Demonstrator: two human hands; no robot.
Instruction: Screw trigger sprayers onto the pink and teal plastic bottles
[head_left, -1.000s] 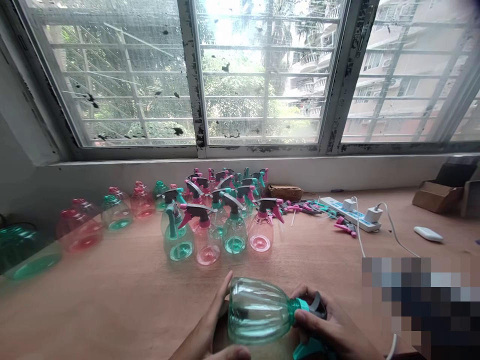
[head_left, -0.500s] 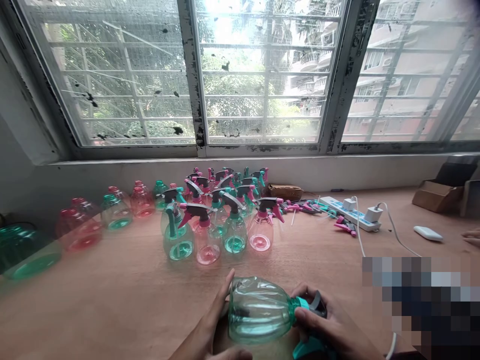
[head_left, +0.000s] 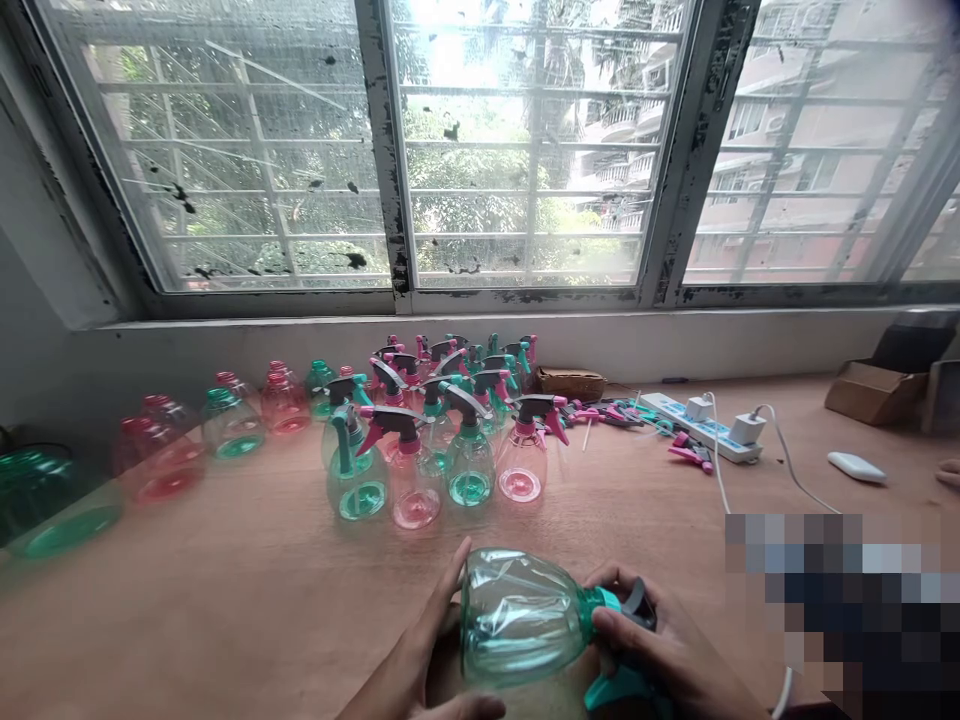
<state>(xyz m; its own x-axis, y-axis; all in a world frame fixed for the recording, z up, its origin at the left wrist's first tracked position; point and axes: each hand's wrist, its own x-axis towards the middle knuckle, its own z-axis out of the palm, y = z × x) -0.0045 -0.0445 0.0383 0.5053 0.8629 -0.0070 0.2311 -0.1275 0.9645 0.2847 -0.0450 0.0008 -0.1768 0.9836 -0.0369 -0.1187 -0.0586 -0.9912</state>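
A clear green spray bottle (head_left: 517,620) lies on its side in the air near the table's front edge, its base to the left and its neck to the right. My left hand (head_left: 427,640) is wrapped round the base end, thumb below and fingers behind. At the neck, my right hand (head_left: 652,640) grips the teal collar (head_left: 604,598) between thumb and fingers. The black and teal trigger head (head_left: 619,690) is partly hidden by that hand. Beyond stand several spray bottles with trigger heads, among them a pink one (head_left: 416,490) and a green one (head_left: 471,465).
Several bottles without heads, such as a green one (head_left: 234,430), stand at the left. Loose trigger heads (head_left: 615,412) lie beside a white power strip (head_left: 701,425) with cables. A white mouse-like object (head_left: 856,467), a cardboard box (head_left: 881,390) and another person's hand (head_left: 949,473) are at the right.
The bottle has turned slightly in my hands, its highlights shifting, and its base has moved a little right. The other person's hand has drawn slightly toward the right edge.
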